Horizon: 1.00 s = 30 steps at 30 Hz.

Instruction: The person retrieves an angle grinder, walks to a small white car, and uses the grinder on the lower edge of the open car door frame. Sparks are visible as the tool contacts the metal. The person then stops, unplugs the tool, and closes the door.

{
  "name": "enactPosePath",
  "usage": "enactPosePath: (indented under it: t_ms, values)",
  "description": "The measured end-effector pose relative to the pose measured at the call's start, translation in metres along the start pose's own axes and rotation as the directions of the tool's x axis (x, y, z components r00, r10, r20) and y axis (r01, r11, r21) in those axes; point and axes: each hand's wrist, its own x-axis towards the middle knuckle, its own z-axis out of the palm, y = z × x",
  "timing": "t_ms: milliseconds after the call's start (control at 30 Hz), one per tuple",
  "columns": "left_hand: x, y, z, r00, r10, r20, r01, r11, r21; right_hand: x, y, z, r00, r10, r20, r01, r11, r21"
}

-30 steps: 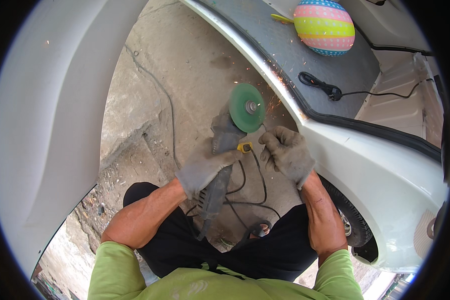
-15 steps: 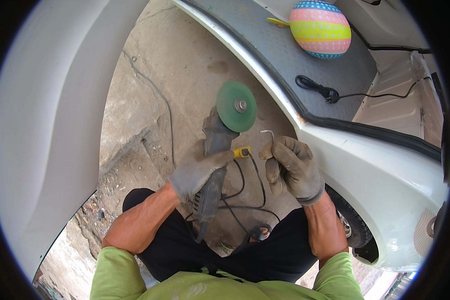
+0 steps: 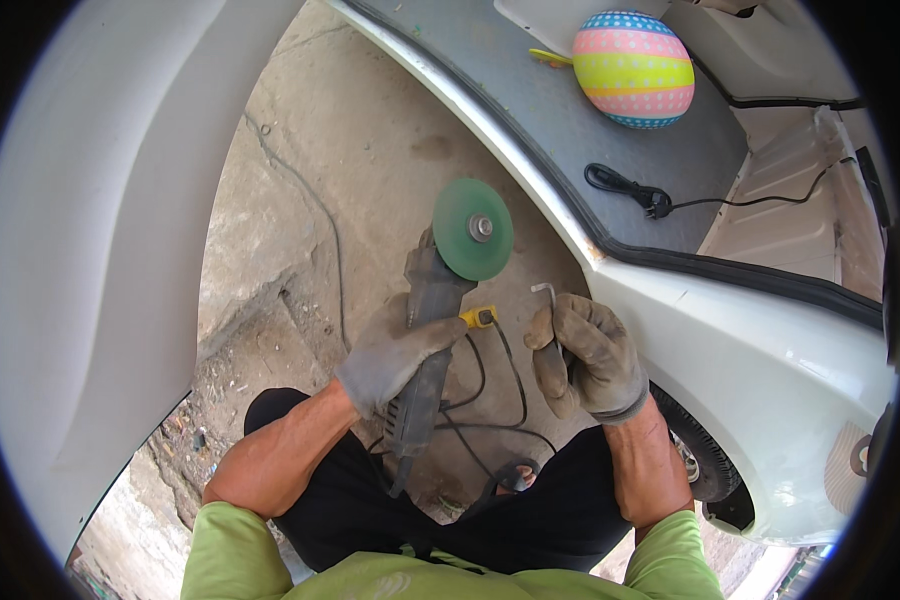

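A dark grey angle grinder (image 3: 432,290) with a green disc (image 3: 473,230) at its far end is gripped round the body by my gloved left hand (image 3: 395,350). By that thumb's tip sits a yellow plug-like piece (image 3: 479,316) with a black cable running from it; whether the hand grips it too, I cannot tell. My gloved right hand (image 3: 592,355), off to the right of the grinder, pinches a thin, bent metal hex key (image 3: 544,290). Its short bent end points up past the fingers, apart from the disc.
A white vehicle's open door (image 3: 100,220) stands on the left, its body and wheel (image 3: 705,455) on the right. On the vehicle floor (image 3: 470,50) lie a striped balloon-like ball (image 3: 634,70) and a black power cord (image 3: 620,184). Another cable (image 3: 320,205) crosses the concrete.
My right hand and the hex key have shifted slightly down and to the right. The grinder sits a little lower in the picture, still in my left hand.
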Motion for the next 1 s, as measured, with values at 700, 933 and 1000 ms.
enactPosePath:
  t_ms: [700,933,1000]
  values:
    - [-0.012,0.006,0.008,0.991,0.092,0.097,-0.088,0.995,-0.042,0.023,0.024,-0.008,0.961,-0.104,-0.256,-0.044,0.858,-0.512]
    - [-0.009,0.003,0.005,0.992,0.067,0.108,-0.063,0.997,-0.033,0.027,0.027,-0.004,0.948,-0.078,-0.31,-0.101,0.847,-0.522]
    - [-0.009,0.003,0.005,0.992,0.074,0.103,-0.074,0.997,-0.001,0.028,0.029,-0.005,0.951,-0.1,-0.292,-0.085,0.825,-0.559]
